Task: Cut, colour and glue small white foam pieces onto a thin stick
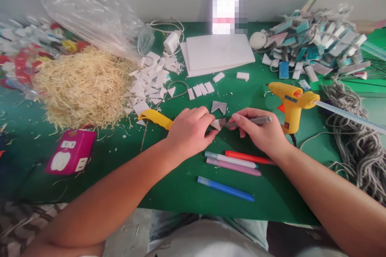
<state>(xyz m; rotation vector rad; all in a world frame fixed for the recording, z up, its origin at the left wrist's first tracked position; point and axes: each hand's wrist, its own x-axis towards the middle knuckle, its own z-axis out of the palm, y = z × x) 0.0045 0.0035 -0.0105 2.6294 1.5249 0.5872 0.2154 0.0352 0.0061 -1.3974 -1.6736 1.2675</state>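
Note:
Between the fingers of my left hand (193, 130) is a small foam piece (217, 123), white on one part and grey on the other. My right hand (256, 130) grips a grey marker (259, 121), its tip against the grey part of the piece. Just beyond lies a grey-coloured piece (219, 107) with a notched edge. A yellow utility knife (157, 119) lies partly under my left hand. Nearer me are an orange-red marker (249, 157), a white marker with teal ends (232, 160), a pink marker (233, 166) and a blue marker (226, 188).
A yellow glue gun (291, 106) stands right, beside grey yarn (356, 136). White foam sheets (220, 54) lie at the back, near cut white scraps (150, 82). Left are a straw heap (86, 86) and a magenta power socket (71, 151). Foam blocks (319, 44) pile up back right.

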